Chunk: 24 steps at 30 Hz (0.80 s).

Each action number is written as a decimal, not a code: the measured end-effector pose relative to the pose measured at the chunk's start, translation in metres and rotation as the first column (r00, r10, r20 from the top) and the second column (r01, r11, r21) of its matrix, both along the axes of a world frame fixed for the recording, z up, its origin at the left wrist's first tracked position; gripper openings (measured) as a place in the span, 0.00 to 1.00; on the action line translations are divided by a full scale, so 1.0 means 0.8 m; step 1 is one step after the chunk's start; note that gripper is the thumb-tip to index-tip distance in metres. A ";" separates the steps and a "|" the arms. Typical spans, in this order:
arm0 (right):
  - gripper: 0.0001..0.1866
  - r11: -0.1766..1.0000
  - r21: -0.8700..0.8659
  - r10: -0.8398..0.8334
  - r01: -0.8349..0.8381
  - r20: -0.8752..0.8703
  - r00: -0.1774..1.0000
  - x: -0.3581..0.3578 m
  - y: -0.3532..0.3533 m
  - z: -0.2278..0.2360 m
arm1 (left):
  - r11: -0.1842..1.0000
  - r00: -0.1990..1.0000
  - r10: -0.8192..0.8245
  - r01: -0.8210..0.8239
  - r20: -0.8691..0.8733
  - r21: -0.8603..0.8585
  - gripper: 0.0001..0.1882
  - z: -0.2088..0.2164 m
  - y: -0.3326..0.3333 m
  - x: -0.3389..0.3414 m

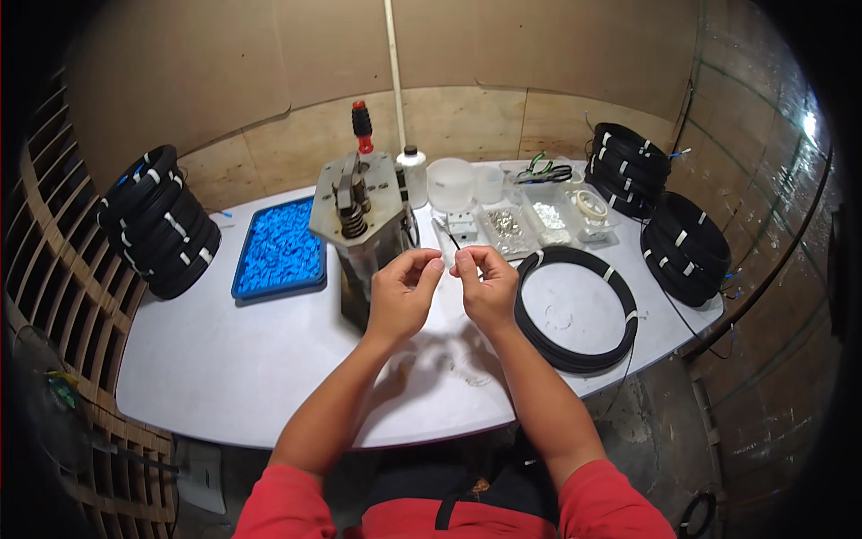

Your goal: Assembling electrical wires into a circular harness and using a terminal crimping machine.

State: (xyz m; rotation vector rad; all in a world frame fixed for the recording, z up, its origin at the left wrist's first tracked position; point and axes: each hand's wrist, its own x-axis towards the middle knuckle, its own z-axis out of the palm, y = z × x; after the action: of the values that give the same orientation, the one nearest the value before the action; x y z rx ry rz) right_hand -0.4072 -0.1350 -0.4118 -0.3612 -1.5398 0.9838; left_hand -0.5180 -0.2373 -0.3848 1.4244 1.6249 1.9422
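Observation:
My two hands are raised close together over the middle of the white table (224,377). My right hand (488,289) pinches a thin black cable (454,241), whose short length sticks up past the thumb. Thumb and forefinger of my left hand (406,295) are pressed together just left of it; whatever they hold is too small to make out. A coil of black cable (620,325) with white ties lies flat beside my right forearm. To the left of my left hand stands a metal press (359,216) with a red and black handle (362,126).
A blue tray (278,289) of small blue parts lies left of the press. Behind my hands are clear boxes of small parts (507,232), a bottle (411,171), a white tub (451,184) and pliers (549,171). Stacked cable coils stand left (162,225) and right (687,247).

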 end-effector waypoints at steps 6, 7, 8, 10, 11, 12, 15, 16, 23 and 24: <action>0.09 0.943 -0.154 0.252 -0.295 -0.250 0.935 -0.004 0.030 0.019 | 0.981 0.968 -0.184 0.169 0.169 0.099 0.13 0.033 0.078 0.012; 0.09 0.944 -0.148 0.251 -0.293 -0.250 0.935 -0.004 0.039 0.021 | 0.980 0.968 -0.187 0.171 0.167 0.104 0.13 0.038 0.087 0.009; 0.11 0.927 -0.167 0.294 -0.336 -0.231 0.928 -0.004 0.049 0.024 | 0.982 0.962 -0.189 0.183 0.196 0.049 0.13 0.043 0.096 0.006; 0.12 0.905 -0.195 0.339 -0.379 -0.208 0.917 -0.001 0.057 0.029 | 0.984 0.957 -0.173 0.179 0.234 -0.004 0.12 0.050 0.103 0.006; 0.12 0.858 -0.249 0.406 -0.450 -0.211 0.889 0.001 0.059 0.031 | 0.984 0.956 -0.171 0.177 0.237 -0.007 0.12 0.053 0.103 0.007; 0.13 0.804 -0.297 0.468 -0.514 -0.217 0.857 0.003 0.065 0.034 | 0.978 0.953 -0.202 0.208 0.226 -0.002 0.12 0.056 0.104 0.007; 0.14 0.748 -0.313 0.527 -0.585 -0.255 0.811 0.009 0.071 0.018 | 0.969 0.956 -0.227 0.242 0.187 -0.058 0.11 0.058 0.105 0.003; 0.14 0.743 -0.342 0.536 -0.575 -0.210 0.818 0.014 0.074 0.016 | 0.951 0.940 -0.289 0.304 0.182 -0.059 0.12 0.058 0.105 0.002; 0.14 0.681 -0.337 0.583 -0.651 -0.289 0.759 0.030 0.065 0.021 | 0.825 0.751 -0.507 0.565 0.423 -0.013 0.11 0.042 0.109 -0.005; 0.14 0.682 -0.337 0.580 -0.649 -0.290 0.761 0.031 0.064 0.021 | 0.815 0.718 -0.521 0.579 0.462 0.018 0.11 0.042 0.111 -0.004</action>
State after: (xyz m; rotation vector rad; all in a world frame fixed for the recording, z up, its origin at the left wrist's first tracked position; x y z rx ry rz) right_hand -0.3827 -0.0837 -0.3953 -0.0320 -1.3022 1.8581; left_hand -0.5208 -0.1488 -0.3516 1.1195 0.9442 1.6080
